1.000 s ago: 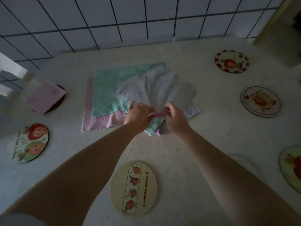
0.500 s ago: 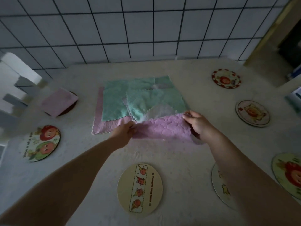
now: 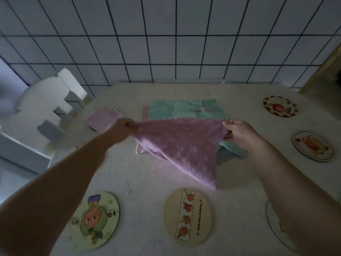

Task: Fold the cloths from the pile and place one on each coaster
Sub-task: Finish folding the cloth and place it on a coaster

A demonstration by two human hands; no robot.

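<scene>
Coaster (image 3: 276,226) half behind the right forearm; folded pink cloth's (image 3: 103,118) coaster nearly covered.

You are in a home kitchen or dining corner: a white tiled wall (image 3: 166,43) with dark grout rises behind a pale speckled table (image 3: 140,182), cartoon coasters (image 3: 186,216) lie around its edge, and a white chair (image 3: 46,108) stands at the left.

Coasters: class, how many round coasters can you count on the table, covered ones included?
6, perhaps more out of frame: far right, right edge, near right behind the forearm, near centre, near left, and one barely showing under the folded pink cloth.
</scene>
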